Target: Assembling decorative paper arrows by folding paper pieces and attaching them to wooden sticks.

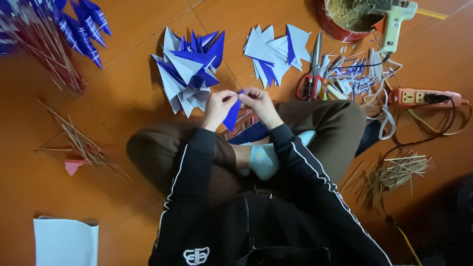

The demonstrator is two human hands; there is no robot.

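Observation:
I sit cross-legged on an orange floor. My left hand point(218, 106) and my right hand point(259, 103) meet above my knees and both pinch the top of a blue folded paper piece point(232, 116), which points down between them. Just beyond my hands lies a pile of blue and white folded paper cones point(189, 69). A second pile of white and blue paper triangles point(276, 51) lies to its right.
Red-handled scissors point(313, 74) lie right of the piles, by paper strips point(354, 79). A glue gun point(394, 24), red bowl point(335, 27) and power strip point(426, 97) sit far right. Thin sticks point(84, 143), point(396, 172) lie on both sides. Finished blue cones on sticks point(59, 34) fill the top left.

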